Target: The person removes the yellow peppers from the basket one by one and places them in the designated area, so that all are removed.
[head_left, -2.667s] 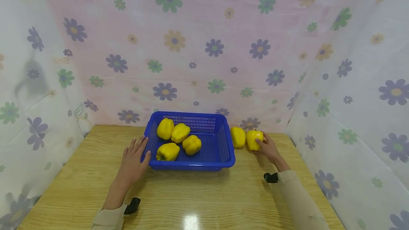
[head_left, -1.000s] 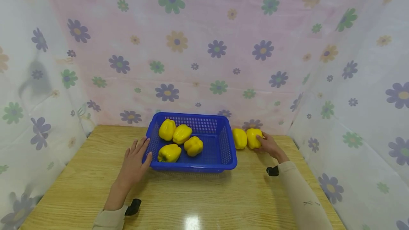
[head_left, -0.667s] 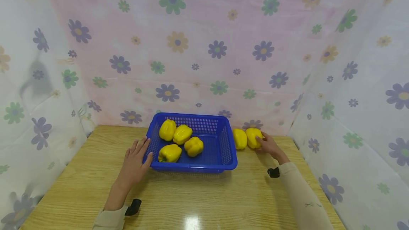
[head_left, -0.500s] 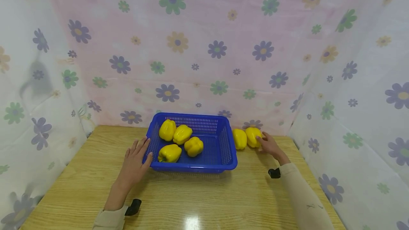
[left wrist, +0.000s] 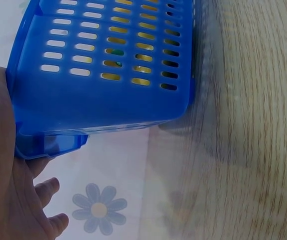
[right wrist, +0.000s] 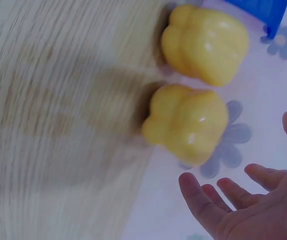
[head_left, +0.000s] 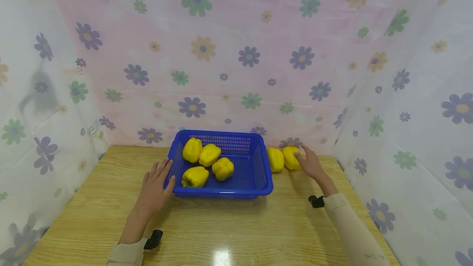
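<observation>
My left hand (head_left: 154, 186) rests on the left rim of a blue plastic basket (head_left: 221, 193), its fingers fairly straight. The left wrist view shows that hand (left wrist: 11, 170) against the basket's rim, beside the slotted wall (left wrist: 83, 105). Several yellow bell peppers, one at the front left (head_left: 195, 177), lie inside the basket. Two more stand on the table to its right: a nearer-to-basket bell pepper (head_left: 275, 159) and an outer bell pepper (head_left: 291, 158). Just right of the outer one is my right hand (head_left: 311, 164), fingers spread. In the right wrist view a gap separates its fingertips (right wrist: 187, 182) from that pepper (right wrist: 188, 122).
The wooden table (head_left: 221, 225) carries everything. A flower-patterned cloth (head_left: 225, 52) hangs behind it and along both sides. Both peppers outside the basket are close to the back cloth. A dark wrist device (head_left: 153, 239) sits at the left cuff, another (head_left: 316, 201) at the right.
My right hand has let go of the outer bell pepper and drawn slightly away, fingers spreading. That pepper now sits closer to its neighbour, turned a little. The left hand stays on the rim.
</observation>
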A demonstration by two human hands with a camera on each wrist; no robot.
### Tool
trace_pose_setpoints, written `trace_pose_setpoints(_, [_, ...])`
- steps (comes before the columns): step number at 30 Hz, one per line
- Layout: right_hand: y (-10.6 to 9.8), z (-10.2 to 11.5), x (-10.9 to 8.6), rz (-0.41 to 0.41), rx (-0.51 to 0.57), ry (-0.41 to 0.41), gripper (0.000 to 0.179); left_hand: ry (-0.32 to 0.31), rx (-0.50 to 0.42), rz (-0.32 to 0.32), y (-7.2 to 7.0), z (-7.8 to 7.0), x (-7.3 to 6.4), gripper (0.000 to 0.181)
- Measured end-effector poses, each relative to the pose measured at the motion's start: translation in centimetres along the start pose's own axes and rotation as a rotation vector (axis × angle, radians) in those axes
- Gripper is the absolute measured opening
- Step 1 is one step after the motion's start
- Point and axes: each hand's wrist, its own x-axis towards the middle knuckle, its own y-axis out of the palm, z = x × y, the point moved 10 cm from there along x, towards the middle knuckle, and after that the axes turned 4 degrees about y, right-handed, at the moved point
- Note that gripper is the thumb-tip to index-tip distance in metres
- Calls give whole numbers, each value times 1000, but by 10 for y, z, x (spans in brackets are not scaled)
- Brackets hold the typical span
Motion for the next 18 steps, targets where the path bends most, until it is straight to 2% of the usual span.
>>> trace_pose_setpoints(7, [-1,43,-11,-40,8,-111,62,2,1,1,-1,-2,-1,59])
trace_pose_setpoints(11, [2,73,-21,-76,52,-184,57,6,-1,-2,-1,-3,-1,58])
trace_pose_setpoints(16, [16,105,-37,-57,214,-266,52,11,-5,-9,-2,-2,0,58])
trace_pose_setpoints(18, [24,115,-43,-35,266,-274,52,11,-6,-7,-1,-2,0,58])
